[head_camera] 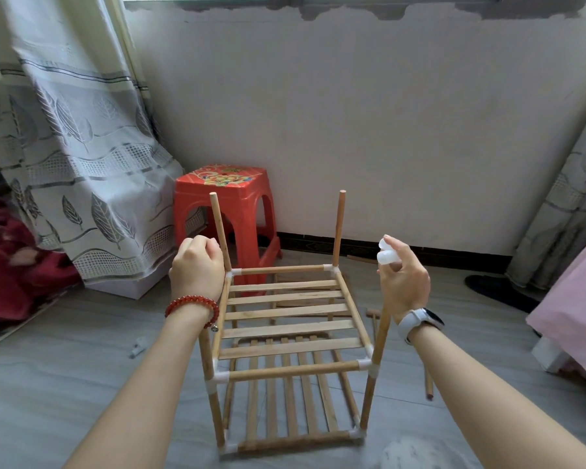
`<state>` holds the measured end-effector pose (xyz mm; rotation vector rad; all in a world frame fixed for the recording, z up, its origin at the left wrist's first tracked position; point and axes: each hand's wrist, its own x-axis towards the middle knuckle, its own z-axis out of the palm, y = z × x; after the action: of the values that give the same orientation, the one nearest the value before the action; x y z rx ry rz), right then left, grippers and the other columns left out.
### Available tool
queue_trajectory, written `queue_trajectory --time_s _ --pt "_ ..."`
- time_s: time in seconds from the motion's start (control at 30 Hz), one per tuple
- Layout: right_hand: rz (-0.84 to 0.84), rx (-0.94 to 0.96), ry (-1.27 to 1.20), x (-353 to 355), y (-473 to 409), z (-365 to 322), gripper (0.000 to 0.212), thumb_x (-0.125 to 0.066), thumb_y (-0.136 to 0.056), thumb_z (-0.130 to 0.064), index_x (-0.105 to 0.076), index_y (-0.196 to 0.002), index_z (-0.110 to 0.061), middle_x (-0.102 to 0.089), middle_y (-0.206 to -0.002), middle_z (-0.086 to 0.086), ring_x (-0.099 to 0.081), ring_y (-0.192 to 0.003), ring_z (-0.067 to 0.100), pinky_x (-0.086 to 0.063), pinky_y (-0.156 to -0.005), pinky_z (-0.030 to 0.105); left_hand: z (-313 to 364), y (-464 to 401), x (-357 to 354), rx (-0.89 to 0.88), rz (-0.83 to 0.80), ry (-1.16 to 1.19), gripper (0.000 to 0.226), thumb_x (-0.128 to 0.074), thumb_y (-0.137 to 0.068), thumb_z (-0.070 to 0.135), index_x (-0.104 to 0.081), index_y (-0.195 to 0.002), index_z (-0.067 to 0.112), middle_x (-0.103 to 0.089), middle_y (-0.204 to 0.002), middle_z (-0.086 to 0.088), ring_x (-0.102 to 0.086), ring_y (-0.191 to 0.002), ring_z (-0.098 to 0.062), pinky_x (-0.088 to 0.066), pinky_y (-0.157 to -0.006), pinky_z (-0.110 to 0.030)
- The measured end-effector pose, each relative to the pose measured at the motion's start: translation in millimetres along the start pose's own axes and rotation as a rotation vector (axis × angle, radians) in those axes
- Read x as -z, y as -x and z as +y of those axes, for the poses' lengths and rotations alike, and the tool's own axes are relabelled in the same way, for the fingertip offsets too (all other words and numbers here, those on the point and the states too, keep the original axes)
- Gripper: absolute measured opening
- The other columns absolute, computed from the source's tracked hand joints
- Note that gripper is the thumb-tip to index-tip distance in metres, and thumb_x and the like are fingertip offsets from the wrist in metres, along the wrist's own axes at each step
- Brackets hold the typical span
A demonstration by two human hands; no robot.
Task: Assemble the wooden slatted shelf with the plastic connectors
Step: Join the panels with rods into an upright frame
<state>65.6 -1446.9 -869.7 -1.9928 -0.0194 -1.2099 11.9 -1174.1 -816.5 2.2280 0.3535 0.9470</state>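
We see one shelf (286, 336) with two slat levels. Our left hand (197, 269) curls beside it; our right hand (403, 279) pinches one connector (388, 252).

Single head-worn wide-angle view, looking forward and down from above the work. Faces a pale wall (369, 130) across grey floor (82, 367), with straight edges bowing toward the frame's borders. Sits close: both forearms reach in from the bottom corners, left hand (197, 270) and right hand (403, 279) at mid-height either side of the half-built shelf (285, 330), which fills the lower centre. Takes in a curtain (75, 157) at far left and a red stool (227, 198) beyond the shelf. No second view to overlap.
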Motion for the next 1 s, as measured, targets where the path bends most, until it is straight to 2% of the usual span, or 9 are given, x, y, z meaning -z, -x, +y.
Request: queue_trajectory --time_s 0.17,0.23,0.3,0.37,0.47,0.57,0.63,0.83,1.0 --pt "-0.142 0.100 0.225 15 1 -9 0.042 -0.064 -0.076 0.006 -0.062 -0.117 -0.004 -0.061 -0.098 0.018 -0.062 -0.075 0.035 -0.053 -0.055 0.041 -2 6 13 0.006 -0.113 0.039 0.033 -0.034 -0.101 0.018 -0.062 -0.099 0.000 -0.051 -0.111 -0.015 -0.047 -0.082 -0.020 -0.034 -0.075 -0.028" --pt "-0.174 0.140 0.331 19 4 -14 0.048 -0.065 -0.070 0.007 -0.059 -0.117 0.002 -0.056 -0.110 0.021 -0.059 -0.095 0.039 -0.053 -0.073 0.055 -3 5 19 0.004 -0.206 0.052 0.030 -0.035 -0.100 0.019 -0.061 -0.105 0.003 -0.046 -0.119 -0.013 -0.046 -0.087 -0.016 -0.034 -0.080 -0.025" --pt "-0.219 0.175 0.414 21 7 -24 0.048 -0.062 -0.070 -0.001 -0.058 -0.117 0.005 -0.054 -0.121 0.023 -0.052 -0.115 0.041 -0.036 -0.099 0.064 -5 3 24 -0.018 -0.294 0.037 0.031 -0.038 -0.100 0.022 -0.054 -0.121 0.006 -0.038 -0.132 -0.011 -0.048 -0.103 -0.019 -0.035 -0.091 -0.027" --pt "-0.249 0.262 0.492 20 10 -34 0.049 -0.046 -0.074 -0.019 -0.061 -0.115 0.004 -0.058 -0.121 0.022 -0.052 -0.119 0.039 -0.022 -0.101 0.065 -8 1 29 -0.058 -0.356 -0.004 0.044 -0.041 -0.099 0.027 -0.038 -0.139 0.011 -0.022 -0.148 -0.007 -0.036 -0.129 -0.024 -0.030 -0.105 -0.035" --pt "-0.296 0.389 0.507 15 20 -51 0.050 -0.041 -0.070 -0.018 -0.065 -0.110 -0.001 -0.064 -0.114 0.018 -0.057 -0.115 0.038 -0.026 -0.097 0.068 -18 7 39 -0.225 -0.359 -0.037 0.057 -0.047 -0.096 0.029 -0.025 -0.147 0.015 -0.008 -0.156 0.000 -0.019 -0.141 -0.019 -0.026 -0.111 -0.038" --pt "-0.316 0.437 0.416 5 28 -74 0.049 -0.035 -0.073 -0.017 -0.066 -0.109 -0.005 -0.065 -0.115 0.014 -0.058 -0.116 0.034 -0.029 -0.100 0.062 -32 16 42 -0.452 -0.282 -0.075 0.051 -0.049 -0.095 0.029 -0.039 -0.142 0.012 -0.030 -0.152 -0.003 -0.028 -0.140 -0.018 -0.034 -0.108 -0.042" --pt "-0.312 0.435 0.420 -2 28 -84 0.045 -0.039 -0.072 -0.015 -0.067 -0.107 -0.005 -0.065 -0.115 0.015 -0.058 -0.115 0.035 -0.029 -0.099 0.062 -39 15 41 -0.453 -0.243 -0.076 0.043 -0.047 -0.095 0.029 -0.051 -0.134 0.011 -0.046 -0.142 -0.003 -0.035 -0.137 -0.021 -0.041 -0.105 -0.046" --pt "-0.424 0.306 0.475 -12 32 -67 0.034 -0.069 -0.069 -0.002 -0.067 -0.102 0.002 -0.064 -0.112 0.025 -0.055 -0.114 0.045 -0.030 -0.100 0.061 -36 -6 38 -0.270 -0.339 -0.020 0.040 -0.048 -0.097 0.021 -0.048 -0.137 0.020 -0.043 -0.144 0.008 -0.040 -0.133 -0.014 -0.032 -0.109 -0.030" --pt "-0.575 0.285 0.383 -10 44 -66 0.036 -0.057 -0.079 0.002 -0.062 -0.114 0.002 -0.059 -0.124 0.022 -0.047 -0.126 0.040 -0.024 -0.109 0.053 -42 -8 42 -0.301 -0.371 -0.023 0.040 -0.050 -0.096 0.019 -0.049 -0.136 0.021 -0.045 -0.143 0.010 -0.043 -0.131 -0.012 -0.029 -0.109 -0.025"
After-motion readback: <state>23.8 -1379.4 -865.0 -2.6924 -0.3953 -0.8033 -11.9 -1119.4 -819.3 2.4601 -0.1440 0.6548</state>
